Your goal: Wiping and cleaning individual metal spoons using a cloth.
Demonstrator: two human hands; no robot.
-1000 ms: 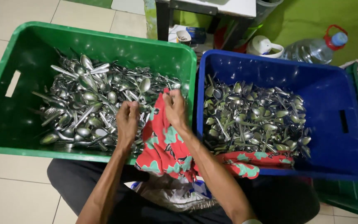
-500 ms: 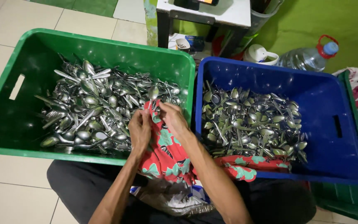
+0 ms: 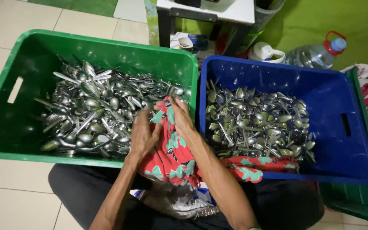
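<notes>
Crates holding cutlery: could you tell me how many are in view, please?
2 hold cutlery: a green crate on the left and a blue crate on the right, side by side. A further green crate edge shows at far right; its contents are hidden.

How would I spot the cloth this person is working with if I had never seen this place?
Find the two big crates of metal cutlery on the floor, the green crate and the blue crate. At the gap between them, the left hand and right hand grip a red cloth with green-and-white flowers. It is the only soft, patterned thing among shiny spoons.
</notes>
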